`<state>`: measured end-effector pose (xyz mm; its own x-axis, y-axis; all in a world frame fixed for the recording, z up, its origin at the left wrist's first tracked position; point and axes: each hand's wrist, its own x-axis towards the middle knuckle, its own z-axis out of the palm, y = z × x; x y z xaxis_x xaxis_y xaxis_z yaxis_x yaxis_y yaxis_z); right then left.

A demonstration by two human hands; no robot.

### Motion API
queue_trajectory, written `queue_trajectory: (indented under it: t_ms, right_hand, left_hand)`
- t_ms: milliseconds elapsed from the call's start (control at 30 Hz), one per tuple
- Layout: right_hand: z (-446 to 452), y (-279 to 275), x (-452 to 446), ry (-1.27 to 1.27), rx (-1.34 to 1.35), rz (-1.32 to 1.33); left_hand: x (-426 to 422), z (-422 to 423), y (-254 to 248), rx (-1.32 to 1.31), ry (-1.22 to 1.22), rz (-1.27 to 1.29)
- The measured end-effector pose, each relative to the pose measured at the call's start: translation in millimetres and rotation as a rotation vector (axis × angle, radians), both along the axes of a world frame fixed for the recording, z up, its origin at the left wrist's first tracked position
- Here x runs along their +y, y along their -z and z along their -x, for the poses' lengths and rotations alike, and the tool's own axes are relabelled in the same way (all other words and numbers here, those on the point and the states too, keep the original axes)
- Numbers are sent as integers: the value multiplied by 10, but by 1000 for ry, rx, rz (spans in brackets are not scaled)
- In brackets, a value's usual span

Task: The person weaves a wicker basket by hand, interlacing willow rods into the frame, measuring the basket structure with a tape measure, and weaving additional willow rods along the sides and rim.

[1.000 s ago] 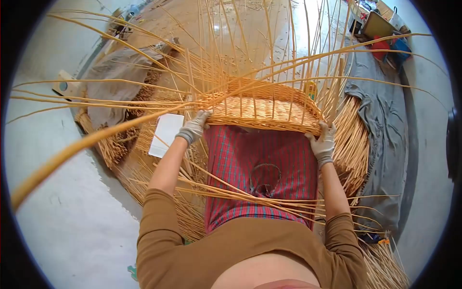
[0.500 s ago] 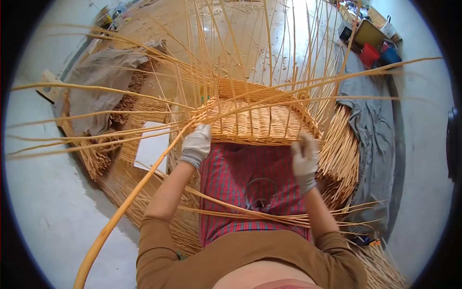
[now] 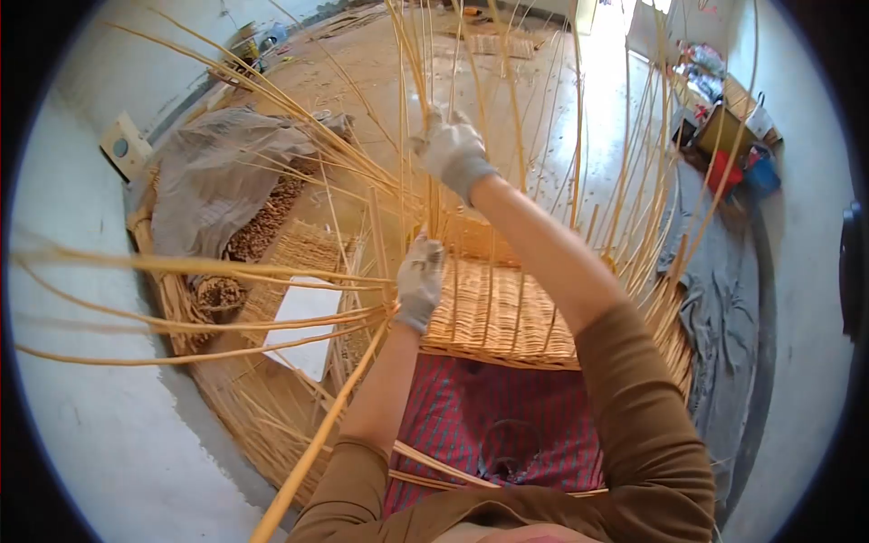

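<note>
Right hand [image 3: 453, 158] off the basket [image 3: 493, 312] rim, now apparently closed round upright canes [image 3: 433, 206] (blurred); left hand [image 3: 421, 282] pinches them lower, so both gather one bundle. Basket lies beside checked cloth [image 3: 554, 448].

Pale walls [image 3: 90, 407]; brown floor [image 3: 362, 68], bright glare toward far side.

Single head-worn view, facing forward and down, near lap.

The golden wicker basket [image 3: 493, 312], its bottom tightly woven, lies just beyond the red checked cloth [image 3: 434, 398]; long, unwoven rods [image 3: 577, 136] rise around it, others fanning leftward.
</note>
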<state>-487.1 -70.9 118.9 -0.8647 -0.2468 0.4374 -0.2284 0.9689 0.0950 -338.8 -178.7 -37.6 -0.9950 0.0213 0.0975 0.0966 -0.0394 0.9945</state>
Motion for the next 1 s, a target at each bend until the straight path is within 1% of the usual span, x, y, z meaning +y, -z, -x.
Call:
queue_trajectory:
  t_ms: [33,67,100,133,200,267,300,333,367,400,433,467,500,533,600,633,667,733,767,833,867,900,967,1000]
  right_hand:
    - [-23,96,-46,0,-16,27]
    - [-86,151,-80,-77,-78,-13]
    - [-180,180,-89,-149,-134,-55]
    - [-305,241,-73,-217,-195,-101]
    - [-609,348,0,-361,-328,-225]
    - [-1106,331,206,-666,162,397]
    - [-1319,323,297,-677,134,396]
    - [-1528,302,396,-588,13,931]
    - [-1663,300,480,-450,-113,1455]
    - [-1723,347,536,-455,-132,1457]
    - [-1777,424,572,-417,-156,1306]
    - [-1843,440,574,-380,-175,1156]
    - [-1910,389,542,-294,-55,907]
    - [-1879,446,493,-294,-56,922]
    - [-1686,588,409,63,-50,334]
    - [-1658,545,394,35,-193,266]
    - [-1638,561,401,37,-187,285]
    - [-1631,649,434,4,-158,357]
    - [-1662,655,441,8,-151,364]
    - [-1870,751,471,-157,-72,385]
    - [-2088,735,501,-192,-108,414]
    - [-2359,681,546,-230,-143,442]
    - [-2908,686,759,-329,-266,533]
    - [-3178,707,919,-363,-391,510]
  left_hand:
    - [48,-22,-26,139,-59,250]
    - [103,-25,-40,290,-111,491]
    - [141,-27,-19,355,-130,401]
    - [133,-43,10,351,-113,409]
    - [244,-219,-307,567,-383,156]
    - [207,-307,-744,660,-636,500]
    - [198,-204,-818,716,-751,477]
    - [188,-47,-880,776,-864,457]
    - [130,262,-722,659,-898,415]
    - [67,476,-548,551,-933,374]
    - [60,426,-585,545,-938,387]
    - [87,363,-644,330,-755,338]
    - [112,329,-708,122,-567,286]
    - [149,319,-708,123,-566,301]
    - [184,392,-499,323,-639,270]
    - [142,505,-324,337,-596,222]
    - [152,478,-345,349,-588,237]
    - [203,400,-356,413,-697,464]
    - [195,361,-379,401,-695,507]
    - [163,320,-414,380,-649,500]
    - [134,278,-451,356,-613,492]
    - [107,245,-486,363,-622,549]
    - [23,346,-369,381,-659,516]
    - [-2,373,-313,405,-692,485]
